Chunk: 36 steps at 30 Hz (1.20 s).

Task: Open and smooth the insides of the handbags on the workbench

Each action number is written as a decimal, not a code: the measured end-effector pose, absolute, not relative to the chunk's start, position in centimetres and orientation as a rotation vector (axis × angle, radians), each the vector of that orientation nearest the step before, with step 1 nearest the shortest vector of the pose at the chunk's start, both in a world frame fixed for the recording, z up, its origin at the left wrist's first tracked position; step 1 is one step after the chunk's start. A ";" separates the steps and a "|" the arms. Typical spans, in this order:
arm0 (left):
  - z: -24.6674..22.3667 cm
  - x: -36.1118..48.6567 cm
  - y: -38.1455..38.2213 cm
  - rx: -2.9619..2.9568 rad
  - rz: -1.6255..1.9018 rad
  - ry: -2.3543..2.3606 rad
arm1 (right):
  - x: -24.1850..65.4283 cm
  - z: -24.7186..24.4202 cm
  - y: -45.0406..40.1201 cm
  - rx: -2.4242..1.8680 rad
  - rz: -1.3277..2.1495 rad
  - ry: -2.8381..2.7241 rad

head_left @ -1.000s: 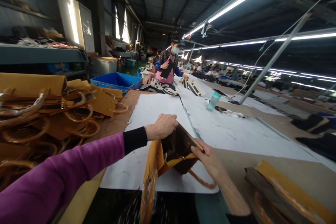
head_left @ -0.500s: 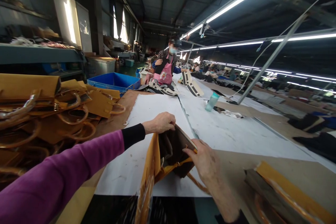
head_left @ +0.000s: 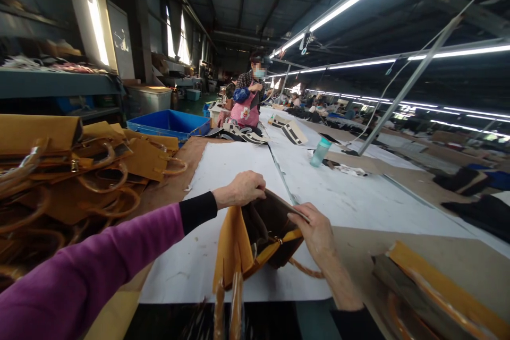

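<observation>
A mustard-yellow bag [head_left: 235, 247] with a dark lining hangs open between my hands at the near edge of the white-covered table [head_left: 187, 271]. My left hand [head_left: 244, 188] is closed on the far left part of its rim. The right side of the same rim is pinched between the thumb and fingers of my right hand [head_left: 314, 226]. Inside, dark folds and a yellow strap with a small metal fitting show. One wrapped handle hangs down toward me, and another lies at the right under my right hand.
Yellow bags with wrapped handles [head_left: 99, 170] are piled at the left. Another bag [head_left: 434, 292] lies at the near right. Beyond are a blue bin [head_left: 167, 123], a teal bottle [head_left: 320, 152], striped pieces [head_left: 292, 130] and a person in a pink apron [head_left: 245, 109].
The bag's front panel has swung and opened wider, showing more of the yellow side. My right hand has shifted slightly right and up. The person beyond has brought their hands together.
</observation>
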<state>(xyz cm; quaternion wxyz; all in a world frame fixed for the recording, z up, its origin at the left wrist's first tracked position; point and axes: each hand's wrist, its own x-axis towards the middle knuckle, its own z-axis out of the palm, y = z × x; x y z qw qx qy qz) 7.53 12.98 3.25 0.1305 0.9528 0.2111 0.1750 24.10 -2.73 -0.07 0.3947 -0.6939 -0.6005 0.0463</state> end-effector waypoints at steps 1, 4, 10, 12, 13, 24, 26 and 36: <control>3.2 7.5 13.1 2.766 0.505 0.601 | 24.3 -0.1 -2.6 -1.740 0.130 -1.517; 3.3 7.5 13.3 2.757 0.487 0.548 | 24.4 0.0 -2.4 -1.713 0.147 -1.503; 3.3 7.4 13.3 2.730 0.497 0.554 | 24.0 -0.1 -2.2 -1.747 0.031 -1.552; 3.3 7.4 13.1 2.713 0.514 0.601 | 23.6 -0.3 -2.3 -1.813 -0.079 -1.585; 3.3 7.4 13.0 2.701 0.524 0.631 | 23.4 -0.3 -2.4 -1.861 -0.149 -1.601; 3.5 7.6 12.2 2.677 0.561 0.833 | 21.6 1.4 -1.3 -2.208 -0.630 -1.763; 3.4 7.6 12.2 2.669 0.556 0.847 | 20.9 1.8 -0.6 -2.263 -0.563 -1.761; 3.7 7.0 12.9 2.609 0.544 0.733 | 18.7 2.6 2.5 -2.414 -0.397 -1.697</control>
